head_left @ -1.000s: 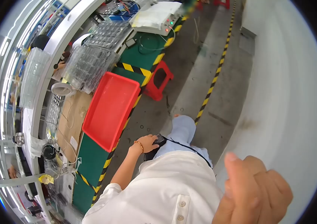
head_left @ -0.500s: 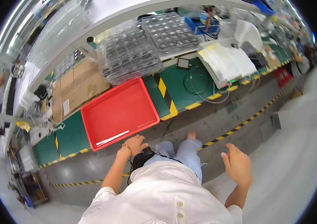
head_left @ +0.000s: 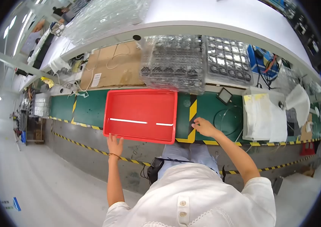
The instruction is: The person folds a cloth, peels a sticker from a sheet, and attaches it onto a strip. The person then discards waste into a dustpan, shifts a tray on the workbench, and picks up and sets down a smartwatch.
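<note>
A shallow red tray (head_left: 139, 104) lies on the green bench top (head_left: 209, 106), and its inside shows only bright light reflections. At the tray's front left corner is my left hand (head_left: 115, 144), its fingers spread and pointing at the rim; whether they touch it I cannot tell. My right hand (head_left: 204, 126) hovers right of the tray, near the black and yellow tape (head_left: 193, 113). Its fingers are loosely bent and a little apart, with nothing visible in them.
Behind the tray stand a cardboard sheet (head_left: 119, 66), stacked clear plastic trays (head_left: 171, 64) and a blue box (head_left: 260, 64). To the right are a small dark square frame (head_left: 224, 95), a thin cable (head_left: 221, 117) and a cloth-covered device (head_left: 264, 117). A white shelf (head_left: 205, 25) overhangs the bench.
My view has turned, so the bench now runs level across it. My right hand has come from beside my body to over the bench. My left hand has shifted to the tray's left corner.
</note>
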Demonstrator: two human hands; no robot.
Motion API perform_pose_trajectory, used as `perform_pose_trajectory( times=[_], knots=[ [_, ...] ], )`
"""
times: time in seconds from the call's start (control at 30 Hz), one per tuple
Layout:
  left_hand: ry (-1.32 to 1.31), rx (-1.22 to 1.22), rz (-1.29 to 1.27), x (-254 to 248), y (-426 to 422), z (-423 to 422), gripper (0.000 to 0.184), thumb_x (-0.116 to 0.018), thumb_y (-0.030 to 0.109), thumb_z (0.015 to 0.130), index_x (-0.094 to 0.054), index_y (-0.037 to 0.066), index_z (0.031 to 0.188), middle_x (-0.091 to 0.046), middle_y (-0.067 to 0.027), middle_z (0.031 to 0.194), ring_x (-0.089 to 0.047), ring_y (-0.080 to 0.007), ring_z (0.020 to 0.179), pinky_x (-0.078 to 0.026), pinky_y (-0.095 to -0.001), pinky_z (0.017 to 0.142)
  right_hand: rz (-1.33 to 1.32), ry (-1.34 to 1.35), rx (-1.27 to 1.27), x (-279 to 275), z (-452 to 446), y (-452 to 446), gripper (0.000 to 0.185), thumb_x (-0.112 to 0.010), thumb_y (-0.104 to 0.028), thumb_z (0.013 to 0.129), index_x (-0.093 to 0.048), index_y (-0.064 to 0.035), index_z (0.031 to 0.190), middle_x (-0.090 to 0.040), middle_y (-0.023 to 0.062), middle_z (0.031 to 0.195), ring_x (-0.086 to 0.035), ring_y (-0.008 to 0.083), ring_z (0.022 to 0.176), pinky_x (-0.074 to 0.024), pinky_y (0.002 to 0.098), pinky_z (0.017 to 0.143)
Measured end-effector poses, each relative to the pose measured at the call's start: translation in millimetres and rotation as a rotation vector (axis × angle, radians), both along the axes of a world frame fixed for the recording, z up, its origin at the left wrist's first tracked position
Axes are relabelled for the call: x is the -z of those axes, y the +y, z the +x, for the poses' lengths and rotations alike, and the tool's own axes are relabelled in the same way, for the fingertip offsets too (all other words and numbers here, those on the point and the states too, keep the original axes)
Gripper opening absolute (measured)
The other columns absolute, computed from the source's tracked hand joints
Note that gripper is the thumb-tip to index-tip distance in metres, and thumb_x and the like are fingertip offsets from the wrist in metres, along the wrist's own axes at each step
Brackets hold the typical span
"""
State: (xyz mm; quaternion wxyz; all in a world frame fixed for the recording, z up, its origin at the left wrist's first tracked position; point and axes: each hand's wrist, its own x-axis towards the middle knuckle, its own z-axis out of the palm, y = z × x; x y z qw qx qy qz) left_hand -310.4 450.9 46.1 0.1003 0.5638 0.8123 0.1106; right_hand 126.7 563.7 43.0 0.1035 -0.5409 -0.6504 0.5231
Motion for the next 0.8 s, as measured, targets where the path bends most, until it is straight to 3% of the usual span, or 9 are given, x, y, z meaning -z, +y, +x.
perform_pose_trajectory(
  times=[0.13,0.2,0.33,0.43,0.53,0.63,0.67,0.73,0.8],
  knots=[
    [-0.119,-0.225,-0.067,59.8,9.5,-79.6,0.055,-0.059,0.033,0.077,-0.043,0.002,0.118,-0.032,-0.0250,0.129,-0.028,-0.0413,0.120,-0.024,-0.0455,0.099,-0.428,0.132,0.196,27.0,-50.0,24.6,0.053,-0.047,-0.039,0.084,-0.043,0.0054,0.113,-0.052,0.0198,0.109,-0.052,0.0290,0.100,-0.0400,0.0350,0.084],
    [-0.402,-0.309,0.000,97.5,13.4,-115.5,0.066,-0.060,0.035,0.076,-0.033,0.001,0.126,-0.033,-0.0252,0.128,-0.026,-0.0392,0.122,-0.024,-0.0420,0.101,-0.332,0.114,0.175,68.1,-71.6,35.2,0.054,-0.045,-0.041,0.085,-0.043,0.0052,0.113,-0.051,0.0202,0.111,-0.050,0.0297,0.104,-0.0385,0.0347,0.086],
    [-0.445,-0.458,-0.191,77.6,45.9,-117.8,0.075,-0.060,0.036,0.075,-0.026,-0.003,0.129,-0.032,-0.0254,0.129,-0.023,-0.0358,0.124,-0.023,-0.0383,0.101,-0.253,0.158,0.303,94.8,-100.9,36.0,0.057,-0.039,-0.045,0.086,-0.042,0.0044,0.115,-0.051,0.0207,0.112,-0.047,0.0313,0.107,-0.0373,0.0342,0.088],
    [-0.346,-0.454,-0.007,91.1,62.2,-129.1,0.074,-0.061,0.034,0.075,-0.027,-0.004,0.128,-0.038,-0.0257,0.124,-0.031,-0.0358,0.120,-0.028,-0.0369,0.099,-0.294,0.247,0.489,93.6,-110.9,41.7,0.051,-0.041,-0.042,0.086,-0.046,0.0032,0.109,-0.055,0.0170,0.104,-0.052,0.0278,0.099,-0.0400,0.0332,0.083],
    [-0.528,-0.559,-0.021,134.2,67.5,-162.9,0.063,-0.059,0.028,0.076,-0.033,0.007,0.129,-0.051,-0.0150,0.114,-0.054,-0.0259,0.093,-0.046,-0.0359,0.068,-0.454,0.418,0.677,78.6,-109.0,47.5,0.045,-0.043,-0.041,0.086,-0.050,-0.0003,0.103,-0.058,0.0118,0.095,-0.054,0.0223,0.088,-0.0424,0.0323,0.076],
    [-0.361,-0.527,-0.149,118.8,71.0,-154.0,0.056,-0.055,0.020,0.075,-0.036,0.009,0.127,-0.053,-0.0136,0.110,-0.056,-0.0267,0.088,-0.047,-0.0371,0.061,-0.622,0.657,0.843,71.5,-112.3,46.5,0.042,-0.045,-0.042,0.086,-0.052,-0.0039,0.101,-0.058,0.0081,0.093,-0.055,0.0186,0.084,-0.0441,0.0325,0.072],
    [-0.366,-0.521,-0.152,109.2,73.0,-148.3,0.056,-0.055,0.020,0.075,-0.036,0.009,0.127,-0.053,-0.0136,0.110,-0.056,-0.0267,0.088,-0.047,-0.0371,0.061,-0.677,0.739,0.899,70.5,-113.8,47.2,0.041,-0.045,-0.043,0.086,-0.053,-0.0054,0.101,-0.058,0.0070,0.094,-0.055,0.0179,0.084,-0.0449,0.0331,0.072],
    [-0.363,-0.560,-0.192,94.2,72.6,-137.5,0.055,-0.048,0.014,0.070,-0.040,0.005,0.123,-0.048,-0.0275,0.113,-0.048,-0.0391,0.105,-0.039,-0.0396,0.088,-0.640,0.733,0.892,70.5,-119.3,49.1,0.043,-0.046,-0.044,0.085,-0.052,-0.0051,0.103,-0.058,0.0065,0.094,-0.055,0.0176,0.084,-0.0453,0.0332,0.072],
    [-0.371,-0.575,-0.195,95.5,74.8,-139.5,0.054,-0.045,0.012,0.069,-0.041,0.005,0.123,-0.050,-0.0263,0.112,-0.048,-0.0383,0.105,-0.040,-0.0396,0.088,-0.608,0.711,0.863,70.5,-121.8,49.8,0.046,-0.047,-0.044,0.085,-0.051,-0.0048,0.108,-0.057,0.0054,0.097,-0.055,0.0166,0.086,-0.0454,0.0334,0.075]
  ],
)
